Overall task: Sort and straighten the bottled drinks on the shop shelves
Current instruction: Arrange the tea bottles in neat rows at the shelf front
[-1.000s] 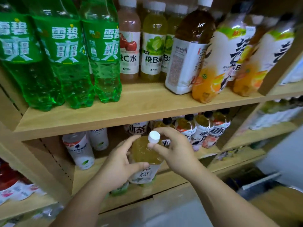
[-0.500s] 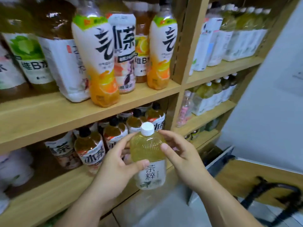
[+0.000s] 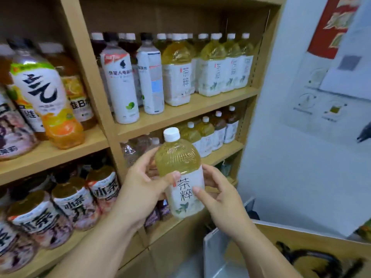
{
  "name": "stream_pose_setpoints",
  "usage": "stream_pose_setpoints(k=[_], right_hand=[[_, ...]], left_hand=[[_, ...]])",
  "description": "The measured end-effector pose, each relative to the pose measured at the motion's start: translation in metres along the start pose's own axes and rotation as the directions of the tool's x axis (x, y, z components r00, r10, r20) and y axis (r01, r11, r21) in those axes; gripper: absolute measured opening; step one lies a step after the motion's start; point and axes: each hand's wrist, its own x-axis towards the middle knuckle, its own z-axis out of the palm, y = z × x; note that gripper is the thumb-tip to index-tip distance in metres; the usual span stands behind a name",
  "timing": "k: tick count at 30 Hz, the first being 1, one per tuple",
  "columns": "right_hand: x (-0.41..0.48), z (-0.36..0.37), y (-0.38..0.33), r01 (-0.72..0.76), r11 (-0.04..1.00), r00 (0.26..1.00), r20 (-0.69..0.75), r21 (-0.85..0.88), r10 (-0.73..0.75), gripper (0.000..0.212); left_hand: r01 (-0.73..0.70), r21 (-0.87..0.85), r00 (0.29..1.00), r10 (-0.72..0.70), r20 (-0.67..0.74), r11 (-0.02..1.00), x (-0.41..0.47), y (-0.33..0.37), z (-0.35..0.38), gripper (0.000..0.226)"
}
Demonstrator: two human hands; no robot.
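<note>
Light wooden shop shelves (image 3: pixel 181 116), pale wall (image 3: pixel 281 167) right of them. My left grip (image 3: pixel 138 190) and right grip (image 3: pixel 222 201) both clasp one white-capped clear plastic yellow-green tea bottle (image 3: pixel 178 159), near upright, before shelves' right bay.

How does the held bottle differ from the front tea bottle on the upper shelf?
Held bottle is gripped by left hand and right hand; shelf bottle stands in its row. Held bottle tilts slightly; shelf bottle looks upright. Both: yellow tea, white caps, matching labels.
</note>
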Motion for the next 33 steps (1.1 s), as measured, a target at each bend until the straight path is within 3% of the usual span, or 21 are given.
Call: stream_pose_setpoints(k=[5, 13, 18, 22, 28, 33], right_hand=[[0.035, -0.032, 0.007, 0.049, 0.996, 0.996, -0.08, 0.069, -0.044, 0.05], [0.142, -0.085, -0.028, 0.268, 0.962, 0.94, -0.233, 0.045, -0.251, 0.05], [0.209, -0.114, -0.034, 0.291, 0.955, 0.912, -0.284, -0.06, -0.295, 0.048], [0.253, -0.121, -0.027, 0.282, 0.956, 0.918, -0.267, -0.077, -0.292, 0.051], [0.307, -0.115, -0.008, 0.262, 0.965, 0.942, -0.209, -0.021, -0.261, 0.052], [0.327, -0.114, 0.004, 0.263, 0.965, 0.952, -0.16, -0.007, -0.261, 0.051]], left_hand=[[-0.029, 0.019, 0.999, 0.029, 0.028, 0.999, 0.043, 0.018, 0.043, 0.059], [-0.267, 0.105, 0.961, 0.257, 0.097, 0.958, 0.156, 0.068, 0.09, 0.066], [-0.365, 0.126, 0.928, 0.35, 0.125, 0.923, 0.218, 0.091, 0.112, 0.062], [-0.387, 0.145, 0.922, 0.382, 0.064, 0.91, 0.255, 0.089, 0.121, 0.054], [-0.363, 0.353, 0.92, 0.392, -0.013, 0.863, 0.302, 0.077, 0.123, 0.071], [-0.284, 0.659, 0.884, 0.456, -0.102, 0.697, 0.305, 0.07, 0.129, 0.077]])
